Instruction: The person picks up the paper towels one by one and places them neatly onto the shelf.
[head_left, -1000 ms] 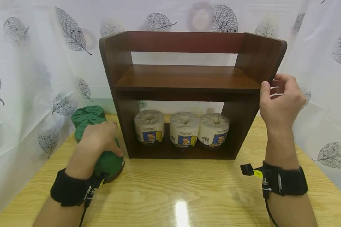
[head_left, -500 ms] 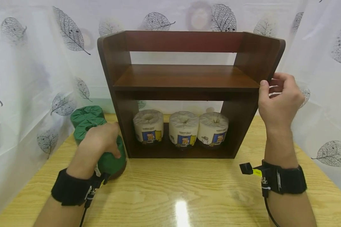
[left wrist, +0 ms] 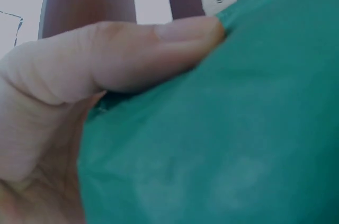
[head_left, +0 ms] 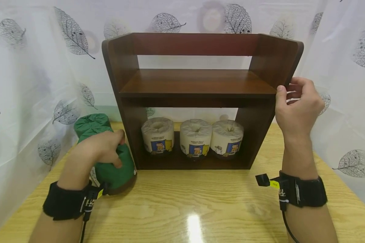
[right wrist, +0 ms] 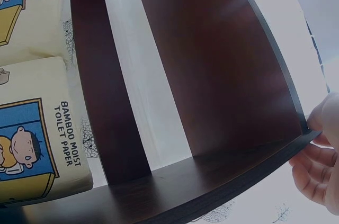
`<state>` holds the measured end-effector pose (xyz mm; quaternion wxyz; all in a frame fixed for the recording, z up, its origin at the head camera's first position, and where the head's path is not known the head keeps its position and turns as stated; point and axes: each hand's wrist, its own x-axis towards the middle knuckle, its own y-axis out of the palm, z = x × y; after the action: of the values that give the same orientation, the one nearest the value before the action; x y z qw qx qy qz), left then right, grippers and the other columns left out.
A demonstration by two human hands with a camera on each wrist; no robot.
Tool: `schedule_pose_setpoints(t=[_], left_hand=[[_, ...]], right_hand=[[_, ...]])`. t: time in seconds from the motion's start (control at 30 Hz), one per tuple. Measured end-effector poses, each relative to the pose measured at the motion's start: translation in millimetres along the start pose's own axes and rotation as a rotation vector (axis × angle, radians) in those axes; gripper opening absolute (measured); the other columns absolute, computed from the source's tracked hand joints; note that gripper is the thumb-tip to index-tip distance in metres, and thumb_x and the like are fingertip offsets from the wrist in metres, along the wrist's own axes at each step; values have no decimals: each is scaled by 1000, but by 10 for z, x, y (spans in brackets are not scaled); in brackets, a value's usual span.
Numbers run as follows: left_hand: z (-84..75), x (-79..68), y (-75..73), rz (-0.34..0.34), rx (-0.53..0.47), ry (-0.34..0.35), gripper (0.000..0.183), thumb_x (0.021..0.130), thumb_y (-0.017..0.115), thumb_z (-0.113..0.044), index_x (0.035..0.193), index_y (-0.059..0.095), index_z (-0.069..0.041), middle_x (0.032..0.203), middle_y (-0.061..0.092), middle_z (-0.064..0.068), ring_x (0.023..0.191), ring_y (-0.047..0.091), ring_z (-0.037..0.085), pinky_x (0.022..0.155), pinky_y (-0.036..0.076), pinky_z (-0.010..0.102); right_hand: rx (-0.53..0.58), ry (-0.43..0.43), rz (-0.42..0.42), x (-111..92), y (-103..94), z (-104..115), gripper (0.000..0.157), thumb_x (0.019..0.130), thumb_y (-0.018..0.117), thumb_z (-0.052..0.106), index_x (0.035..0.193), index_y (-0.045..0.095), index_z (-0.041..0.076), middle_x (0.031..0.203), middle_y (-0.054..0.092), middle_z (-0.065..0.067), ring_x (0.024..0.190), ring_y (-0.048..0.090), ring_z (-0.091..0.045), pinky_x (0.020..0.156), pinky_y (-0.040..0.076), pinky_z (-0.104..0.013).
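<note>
One wood table point(head_left: 225, 199), wide room at front | one brown shelf point(head_left: 197, 81), gap between its left and middle cream rolls point(head_left: 196, 137) (three) | green rolls point(head_left: 115, 174) (at least two) by its left edge; left hand point(head_left: 100, 147) grips the front one | right hand point(head_left: 301, 101) holds its right edge

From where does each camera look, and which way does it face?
Head: worn on the head, facing forward and down at the shelf; left hand, right hand and forearms show.
Left wrist: on that wrist, facing a green roll close up; thumb and part of the hand show.
Right wrist: on that wrist, facing the shelf and white rolls; fingers show at the edge.
Head and right wrist share the shelf and right hand.
</note>
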<state>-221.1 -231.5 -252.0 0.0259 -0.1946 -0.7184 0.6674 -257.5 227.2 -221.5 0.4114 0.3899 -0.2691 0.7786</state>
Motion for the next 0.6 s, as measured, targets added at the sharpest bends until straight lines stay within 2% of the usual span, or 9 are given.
schedule_pose_setpoints(t=[0.23,0.33,0.5,0.6], left_hand=[[-6,-95,-49,-61,-9,47,63,61,82,-36,104,45,-10,92,53,5,80,50,22,68,45,39],[-10,-148,-82,-89,-9,79,61,63,81,-35,103,43,-11,85,51,3,74,47,20,64,43,37],[-24,-246,-143,-172,-7,126,56,63,80,-31,101,42,-15,73,47,1,65,43,17,56,39,34],[-42,-305,-177,-221,-1,133,55,63,79,-31,101,42,-18,72,48,-1,63,43,15,55,39,33]], right_hand=[[-5,-3,2,-5,-8,-3,29,84,57,28,104,64,8,89,67,-5,67,53,4,61,41,-11],[-10,-6,3,-7,-11,0,30,85,57,29,105,64,8,90,67,-5,68,53,4,61,41,-11],[-16,-12,3,-7,-12,10,30,85,57,30,105,64,8,91,67,-5,68,52,4,61,41,-12],[-20,-14,5,-7,-14,13,31,85,57,30,105,64,8,91,67,-5,68,52,4,62,41,-13]])
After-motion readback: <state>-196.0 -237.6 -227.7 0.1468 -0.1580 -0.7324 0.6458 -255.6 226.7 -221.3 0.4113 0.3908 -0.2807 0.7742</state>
